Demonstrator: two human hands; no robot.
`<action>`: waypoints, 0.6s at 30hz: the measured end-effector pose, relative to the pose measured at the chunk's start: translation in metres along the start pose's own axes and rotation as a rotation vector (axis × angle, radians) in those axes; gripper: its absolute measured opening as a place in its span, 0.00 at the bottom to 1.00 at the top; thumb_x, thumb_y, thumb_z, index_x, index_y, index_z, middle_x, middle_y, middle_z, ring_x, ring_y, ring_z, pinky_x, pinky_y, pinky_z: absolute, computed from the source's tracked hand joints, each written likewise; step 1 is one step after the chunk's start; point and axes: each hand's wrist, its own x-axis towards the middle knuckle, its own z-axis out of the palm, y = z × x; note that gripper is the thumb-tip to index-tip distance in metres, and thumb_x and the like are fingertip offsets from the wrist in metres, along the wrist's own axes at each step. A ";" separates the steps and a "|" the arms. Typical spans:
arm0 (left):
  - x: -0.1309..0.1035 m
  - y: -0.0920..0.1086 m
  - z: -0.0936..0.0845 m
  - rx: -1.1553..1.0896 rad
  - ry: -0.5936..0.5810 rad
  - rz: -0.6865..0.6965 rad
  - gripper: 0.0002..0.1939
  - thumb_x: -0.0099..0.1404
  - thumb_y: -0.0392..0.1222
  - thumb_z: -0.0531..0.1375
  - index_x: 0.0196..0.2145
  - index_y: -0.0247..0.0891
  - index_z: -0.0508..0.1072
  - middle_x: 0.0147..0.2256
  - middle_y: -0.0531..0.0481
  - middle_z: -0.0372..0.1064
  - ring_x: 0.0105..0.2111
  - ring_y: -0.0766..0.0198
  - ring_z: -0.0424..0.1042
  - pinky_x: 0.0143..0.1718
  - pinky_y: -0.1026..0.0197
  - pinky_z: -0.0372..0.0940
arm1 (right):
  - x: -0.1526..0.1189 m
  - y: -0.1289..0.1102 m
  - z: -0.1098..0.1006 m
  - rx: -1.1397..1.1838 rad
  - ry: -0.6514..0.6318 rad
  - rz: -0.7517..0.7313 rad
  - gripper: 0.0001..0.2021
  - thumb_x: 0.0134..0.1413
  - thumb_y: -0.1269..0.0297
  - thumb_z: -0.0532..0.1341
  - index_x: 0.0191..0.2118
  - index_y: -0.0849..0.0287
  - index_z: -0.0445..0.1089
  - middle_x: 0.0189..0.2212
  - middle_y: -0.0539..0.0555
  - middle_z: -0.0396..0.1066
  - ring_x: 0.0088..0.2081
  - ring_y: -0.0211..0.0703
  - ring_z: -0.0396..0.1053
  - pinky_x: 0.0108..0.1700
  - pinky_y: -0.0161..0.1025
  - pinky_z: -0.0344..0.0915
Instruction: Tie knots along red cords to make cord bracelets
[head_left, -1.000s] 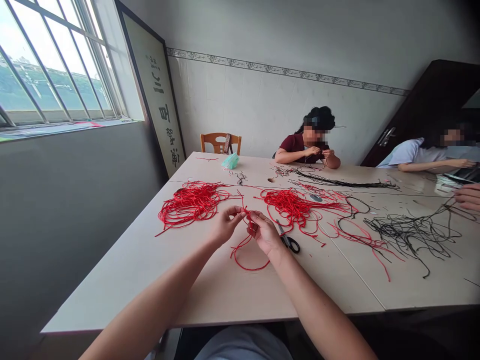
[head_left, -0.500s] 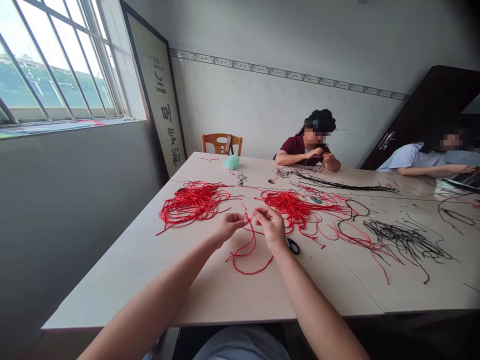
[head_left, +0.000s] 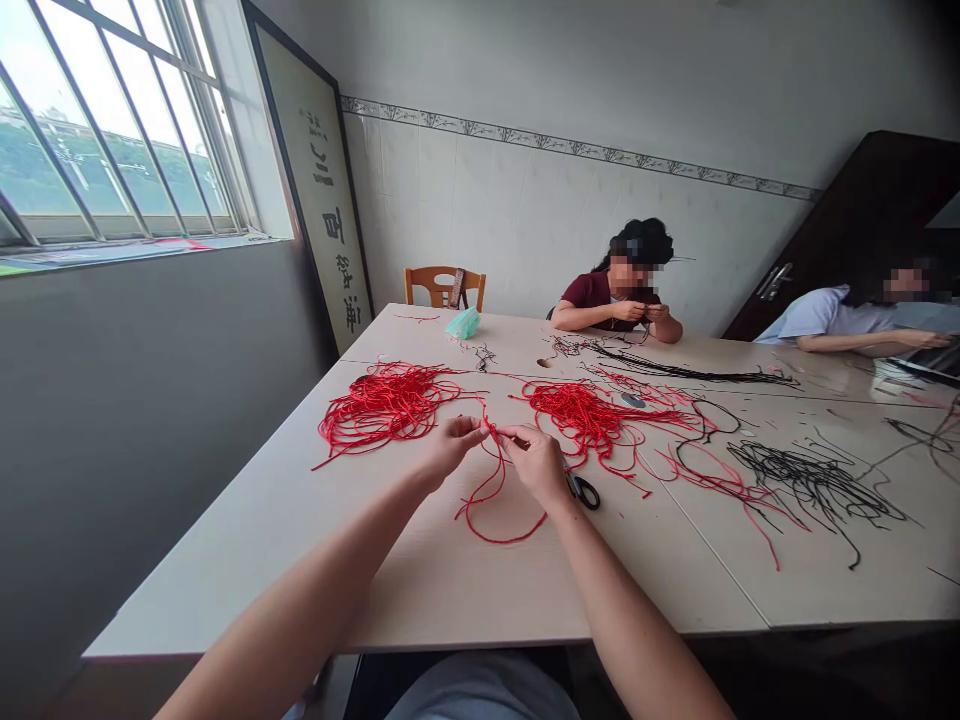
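Note:
Between my two hands is a thin red cord (head_left: 501, 541), its lower part hanging in a loop over the table. My left hand (head_left: 459, 440) pinches the cord near its upper end, where it looks knotted or crossed. From the other side my right hand (head_left: 534, 458) pinches the same spot, fingertips almost meeting the left ones. A short tip of cord sticks up above the fingers. Black-handled scissors (head_left: 586, 492) lie beside my right wrist, their blades partly hidden by it. One heap of red cords (head_left: 386, 405) is beyond my left hand; another red heap (head_left: 574, 410) lies beyond my right.
A tangle of black cords (head_left: 817, 480) spreads on the right of the pale table (head_left: 247, 590). Straight black cords (head_left: 697, 372) and a green plastic bundle (head_left: 463, 323) lie farther back. Two people sit across, one in a dark red top (head_left: 585, 295). A wooden chair (head_left: 431, 285) stands behind.
My right hand has shifted slightly left and down, bringing its fingertips to the left ones at the cord. More of the scissors shows. The hands of the person opposite have drawn closer together.

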 end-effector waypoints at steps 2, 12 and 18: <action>0.000 -0.001 0.000 0.005 0.008 0.000 0.14 0.53 0.50 0.60 0.26 0.34 0.68 0.24 0.55 0.61 0.25 0.70 0.56 0.30 0.65 0.51 | 0.000 -0.002 0.000 -0.024 0.004 -0.033 0.11 0.52 0.61 0.57 0.34 0.56 0.76 0.30 0.55 0.74 0.27 0.40 0.67 0.30 0.36 0.63; 0.001 -0.006 -0.002 0.146 0.046 0.012 0.17 0.53 0.52 0.60 0.27 0.33 0.71 0.24 0.53 0.64 0.25 0.69 0.58 0.29 0.65 0.53 | 0.003 0.004 0.002 0.204 -0.050 0.153 0.14 0.48 0.61 0.59 0.41 0.59 0.73 0.29 0.54 0.72 0.27 0.38 0.67 0.29 0.34 0.65; -0.002 -0.003 0.002 0.430 0.076 0.120 0.16 0.55 0.51 0.57 0.25 0.34 0.71 0.23 0.52 0.66 0.24 0.67 0.59 0.27 0.64 0.53 | 0.005 0.007 0.001 0.317 -0.155 0.241 0.14 0.45 0.59 0.61 0.38 0.60 0.74 0.26 0.52 0.72 0.26 0.37 0.65 0.28 0.33 0.63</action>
